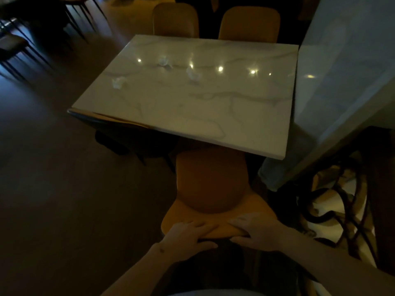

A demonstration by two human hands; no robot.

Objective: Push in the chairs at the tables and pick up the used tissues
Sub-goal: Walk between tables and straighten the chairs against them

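Note:
An orange chair (210, 184) stands in front of me, its seat partly under the near edge of a white marble table (213, 107). My left hand (188, 233) and my right hand (254, 230) both grip the top of the chair's backrest. Three crumpled tissues lie on the table: one at the left (118, 82), one further back (164, 60), one near the middle (192, 74). Two more orange chairs (175, 20) (249, 23) stand tucked in at the far side.
A pale wall or pillar (342, 82) borders the table on the right, with a dark ornate metal frame (342, 199) below it. Dark chair legs (21, 45) of another table stand at the far left. Dark floor (53, 178) spreads to the left.

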